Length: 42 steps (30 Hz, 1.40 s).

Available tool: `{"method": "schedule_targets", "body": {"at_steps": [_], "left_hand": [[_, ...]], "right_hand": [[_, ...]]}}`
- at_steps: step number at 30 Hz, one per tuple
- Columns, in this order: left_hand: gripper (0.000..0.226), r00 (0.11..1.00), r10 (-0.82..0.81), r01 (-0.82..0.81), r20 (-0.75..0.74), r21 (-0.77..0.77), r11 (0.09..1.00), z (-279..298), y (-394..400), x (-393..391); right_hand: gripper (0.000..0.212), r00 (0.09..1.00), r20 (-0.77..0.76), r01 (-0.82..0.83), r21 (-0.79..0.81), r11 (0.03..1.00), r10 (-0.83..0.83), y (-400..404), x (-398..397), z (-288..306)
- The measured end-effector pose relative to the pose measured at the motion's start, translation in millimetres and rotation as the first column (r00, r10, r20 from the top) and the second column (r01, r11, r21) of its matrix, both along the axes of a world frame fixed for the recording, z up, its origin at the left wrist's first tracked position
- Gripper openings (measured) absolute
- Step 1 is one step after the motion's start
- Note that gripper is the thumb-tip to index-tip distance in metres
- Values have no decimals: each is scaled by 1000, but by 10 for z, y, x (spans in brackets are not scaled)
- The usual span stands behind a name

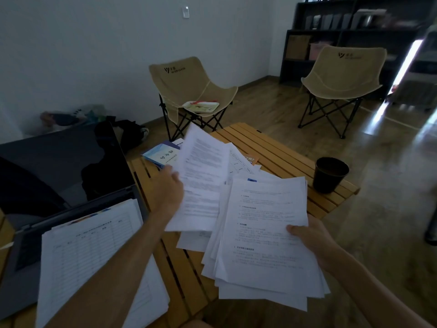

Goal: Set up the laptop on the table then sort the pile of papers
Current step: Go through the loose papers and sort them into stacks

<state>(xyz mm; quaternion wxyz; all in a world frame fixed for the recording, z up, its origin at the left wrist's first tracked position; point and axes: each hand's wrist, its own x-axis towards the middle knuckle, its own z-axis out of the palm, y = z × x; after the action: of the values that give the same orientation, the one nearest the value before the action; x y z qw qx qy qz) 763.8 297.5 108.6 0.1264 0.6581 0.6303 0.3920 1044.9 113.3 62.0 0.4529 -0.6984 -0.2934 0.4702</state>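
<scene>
- Head view, nearest first: table-form sheets (94, 254) lie stacked over the laptop's keyboard area, bottom left, with the left forearm crossing over their right edge.
- Laptop (59, 176) sits open at the left end of the slatted wooden table (272, 147); screen dark, only reflections on it.
- Right hand (309, 237) grips a thick stack of papers (264, 233), thumb on top at the stack's right edge, fingers hidden under it. Stack is fanned, edges uneven, held above the table at centre-right.
- Left hand (169, 188) holds a single printed sheet (203, 176) by its left edge, thumb on the face. Sheet is lifted and tilted up, its lower part overlapping the fanned stack.
- More loose papers (238, 162) lie on the table behind the lifted sheet, partly hidden by it.
- Blue-and-white booklet (163, 156) lies flat on the table just beyond the left hand; an orange card (251, 159) peeks out from under the loose papers.
- Dark cup (331, 174) stands upright near the table's right edge, apart from the papers.
- Two beige folding chairs beyond the table: the near chair (189, 91) has a tray (201, 106) on its seat, the far chair (343, 79) stands by a dark shelf unit (350, 39).
- Dark bag (127, 133) on the floor by the wall, behind the laptop screen.
</scene>
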Motion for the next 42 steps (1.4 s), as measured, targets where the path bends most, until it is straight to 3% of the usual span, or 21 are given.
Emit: {"method": "schedule_targets", "body": {"at_steps": [3,5,6,10,14,16,18,22,31,36,39,42], "left_hand": [[19,970,102,-121,221,71,990,393,198,-432],[21,904,59,-45,424,-41,998,477,276,-627],[19,900,10,31,437,-87,996,470,229,-624],[21,954,-258,292,155,-262,920,103,-314,-124],[24,915,-376,403,144,-354,844,-499,-675,457],[22,897,-421,437,136,-419,796,-597,-733,619],[31,876,-466,467,125,-464,752,-594,-696,676],[28,969,-232,191,-86,-339,921,-523,-240,529],[42,988,-47,109,146,-451,886,-546,641,622],[24,997,61,-34,39,-493,869,-587,896,695],[30,995,26,-65,-99,-410,910,-651,918,759],[30,993,43,-76,-107,-329,941,-606,885,711]], "right_hand": [[37,1000,-10,11,-5,1000,-11,-11,-12,22],[31,999,-4,38,-10,999,-38,-15,-34,53],[28,998,7,65,-17,998,-65,-11,-43,70],[39,990,-32,135,-77,988,-138,17,-72,115],[54,965,-162,198,-51,979,-204,5,-52,116],[46,964,-177,197,-35,980,-200,-19,-34,122],[25,987,-114,110,-26,994,-112,-43,-45,129],[29,998,26,56,-24,998,-55,-54,-43,75],[32,996,65,-61,-55,997,65,60,88,71],[40,993,27,-115,-86,990,118,108,196,32],[41,993,-15,-115,-92,989,114,140,224,11],[37,994,-38,-104,-95,990,101,146,261,1]]}}
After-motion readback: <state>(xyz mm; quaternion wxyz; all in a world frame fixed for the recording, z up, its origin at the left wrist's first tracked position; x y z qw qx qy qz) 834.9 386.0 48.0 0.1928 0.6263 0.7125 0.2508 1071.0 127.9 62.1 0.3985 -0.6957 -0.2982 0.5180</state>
